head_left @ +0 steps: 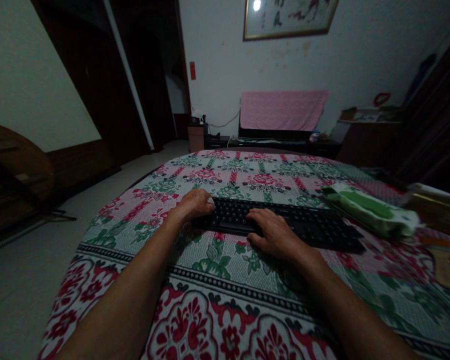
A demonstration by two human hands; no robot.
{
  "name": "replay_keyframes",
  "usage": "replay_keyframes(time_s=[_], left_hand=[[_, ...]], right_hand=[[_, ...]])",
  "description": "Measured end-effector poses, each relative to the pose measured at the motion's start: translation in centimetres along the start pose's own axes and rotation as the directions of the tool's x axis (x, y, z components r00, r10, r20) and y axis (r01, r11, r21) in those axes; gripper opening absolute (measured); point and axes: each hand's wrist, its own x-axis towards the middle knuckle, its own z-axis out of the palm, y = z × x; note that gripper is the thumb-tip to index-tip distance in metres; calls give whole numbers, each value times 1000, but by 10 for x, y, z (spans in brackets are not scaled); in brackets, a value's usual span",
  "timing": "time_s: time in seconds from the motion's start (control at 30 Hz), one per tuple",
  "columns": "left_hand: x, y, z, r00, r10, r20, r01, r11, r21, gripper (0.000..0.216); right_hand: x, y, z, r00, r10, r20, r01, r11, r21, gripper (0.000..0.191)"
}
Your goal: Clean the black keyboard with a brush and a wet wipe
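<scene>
A black keyboard [230,216] lies on the patterned tablecloth, slightly slanted across the view. At its left end is my left hand [197,202], fingers curled closed around a small white wipe [210,201]; most of the wipe is hidden by the hand. My right hand [272,231] rests over the middle of the keyboard, with its fingers stretched over the keys and the thumb by the near edge. Nothing shows in that hand.
A green and white soft pack [371,207] lies right of the keyboard, with a box [437,205] beyond it. The tablecloth [195,312] covers a round-edged table. A pink cloth [283,110] hangs by the far wall; a round wooden top [17,167] stands at left.
</scene>
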Motion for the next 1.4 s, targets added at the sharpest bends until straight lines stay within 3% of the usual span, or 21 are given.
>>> replay_keyframes(time_s=[0.2,0.43,0.67,0.87,1.07,1.23,1.4], left_hand=[[-1,8,6,992,124,24,-119,982,-148,27],[-2,8,1,1000,-12,-8,12,1000,-7,22],[-3,27,10,984,177,-11,-177,981,-76,24],[-5,28,4,997,55,-56,-51,995,82,27],[-8,37,8,990,134,-37,-133,990,50,25],[-4,29,13,991,84,-106,-71,990,120,30],[4,31,9,959,277,-62,-273,960,71,30]], right_hand=[[0,-2,-1,1000,13,3,-13,1000,1,43],[1,0,0,1000,8,0,-8,1000,5,43],[1,-3,-2,1000,15,3,-15,1000,3,43],[0,-2,-2,1000,13,-1,-13,1000,11,43],[1,-2,-1,1000,16,0,-16,1000,-6,44],[1,-1,1,1000,14,-3,-14,1000,-8,45],[0,-1,0,1000,5,-13,-5,1000,-11,44]])
